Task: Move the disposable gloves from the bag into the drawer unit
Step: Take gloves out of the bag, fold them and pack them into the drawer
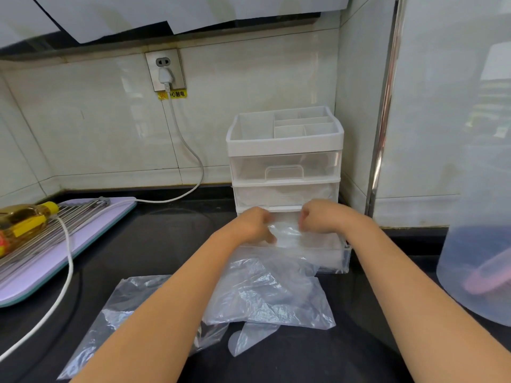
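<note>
Clear disposable gloves (pixel 265 288) in a crumpled heap, partly inside the pulled-out bottom drawer (pixel 344 258) of the drawer unit (pixel 284 145), partly draped over its front edge onto the black counter (pixel 166 230). One loose glove tip poking out below the heap. Above the drawer, both hands close together: left hand (pixel 254 223) with fingers curled into the plastic, right hand (pixel 320 217) fisted, pinching a fold of the same gloves. Upper two drawers pushed in, with a divided tray on top. Left of the heap, the flattened clear bag (pixel 121 308), partly beneath the left forearm. Farther left, a white cable (pixel 66 258) across a lilac tray (pixel 91 236) carrying a metal rack and an oil bottle (pixel 25 217). At far right, a translucent tub (pixel 475 244).
</note>
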